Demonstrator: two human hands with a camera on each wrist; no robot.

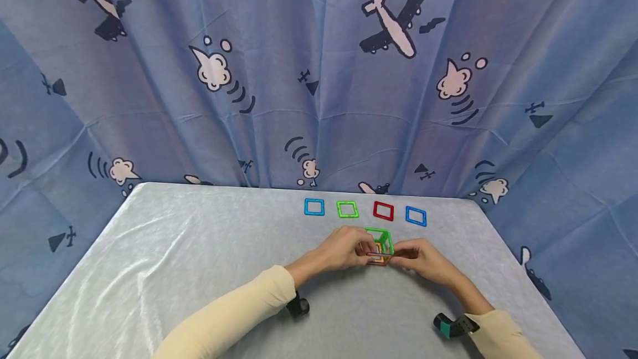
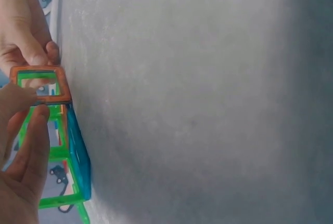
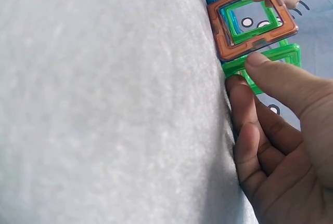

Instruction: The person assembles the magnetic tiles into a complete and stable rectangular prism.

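A small boxlike build of square magnetic tiles (image 1: 380, 234) stands between the two hands, green on top and sides. An orange magnetic tile (image 3: 255, 44) forms the face nearest the person, and a blue tile (image 2: 78, 151) shows along one side in the left wrist view. With thumb and fingers, the left hand (image 1: 344, 247) pinches the orange tile's edge. The right hand (image 1: 423, 259) holds a green magnetic tile (image 3: 289, 52) beside the orange one, its thumb on the frame and fingers behind. Fingers partly hide the build in the head view.
Behind the build lie a light-blue tile (image 1: 314, 207), a green tile (image 1: 347, 209), a red tile (image 1: 384, 211) and a darker blue tile (image 1: 416, 216) in a row on the pale cloth-covered table (image 1: 149, 248). A blue patterned curtain (image 1: 279, 71) hangs at the far edge.
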